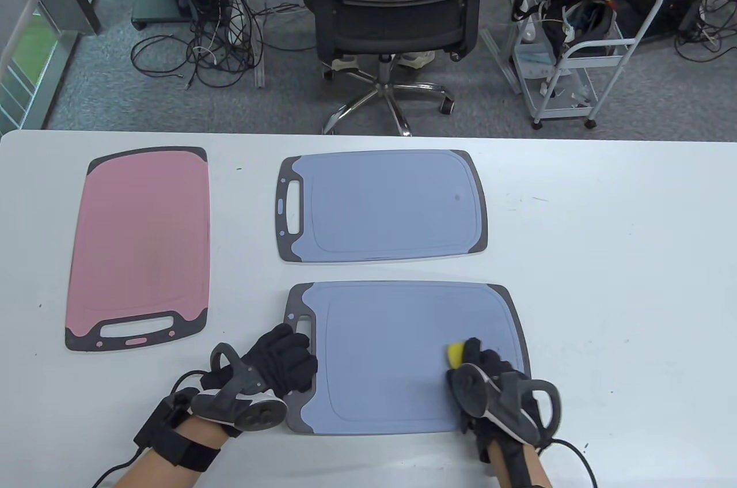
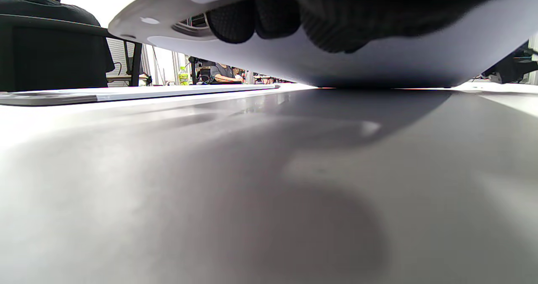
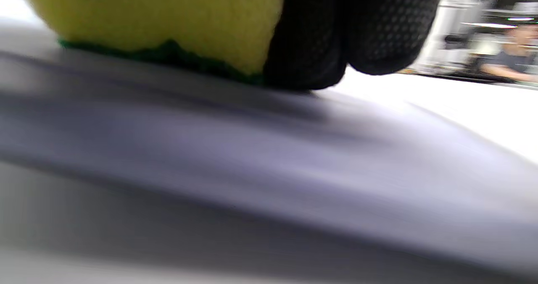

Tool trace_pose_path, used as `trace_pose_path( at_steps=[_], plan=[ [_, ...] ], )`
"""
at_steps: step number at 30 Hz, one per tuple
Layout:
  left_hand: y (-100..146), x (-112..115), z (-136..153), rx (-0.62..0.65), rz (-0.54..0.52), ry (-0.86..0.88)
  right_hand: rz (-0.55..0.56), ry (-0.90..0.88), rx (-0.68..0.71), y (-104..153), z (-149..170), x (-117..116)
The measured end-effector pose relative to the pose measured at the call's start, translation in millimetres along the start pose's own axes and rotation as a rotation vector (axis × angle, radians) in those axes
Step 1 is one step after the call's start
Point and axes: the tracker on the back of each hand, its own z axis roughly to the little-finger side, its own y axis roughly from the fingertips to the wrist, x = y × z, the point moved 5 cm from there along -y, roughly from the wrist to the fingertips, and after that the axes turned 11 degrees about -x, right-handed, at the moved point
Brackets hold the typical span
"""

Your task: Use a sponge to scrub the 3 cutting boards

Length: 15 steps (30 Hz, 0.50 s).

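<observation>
- Table view: three cutting boards lie on the white table (image 1: pixel 604 234): a pink board (image 1: pixel 138 246) far left, a blue board (image 1: pixel 383 205) at the far middle, a larger blue board (image 1: pixel 409 358) nearest. The left hand (image 1: pixel 282 358) rests with fingers lying over that near board's handle end; the right hand (image 1: pixel 489 378) grips a yellow sponge (image 1: pixel 456 354) on its right part.
- Left wrist view: gloved fingers (image 2: pixel 273 19) curl under the board's raised edge.
- Right wrist view: blurred; the sponge's green underside touches the board, fingers (image 3: pixel 357 32) wrapped round it.
</observation>
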Motion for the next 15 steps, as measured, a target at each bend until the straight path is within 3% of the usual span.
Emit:
trace_pose_path(
  at_steps=[5,8,11,13,15],
  plan=[
    [0.2,0.1,0.3,0.002,-0.001,0.002,0.006,-0.032,0.423,31.6,-141.5,18.3],
    [0.6,-0.3,-0.5,0.004,-0.007,-0.004,0.041,0.013,0.499,45.3,-172.2,22.7],
    [0.7,-0.4,-0.5,0.004,-0.009,-0.001,0.032,0.011,0.44,38.0,-149.4,20.3],
    [0.7,-0.4,-1.1,0.005,-0.009,-0.006,0.015,0.017,0.319,27.7,-111.5,14.6],
    [0.4,-0.4,-1.0,0.004,-0.008,-0.006,0.002,0.054,0.159,17.0,-51.6,7.2]
  ],
)
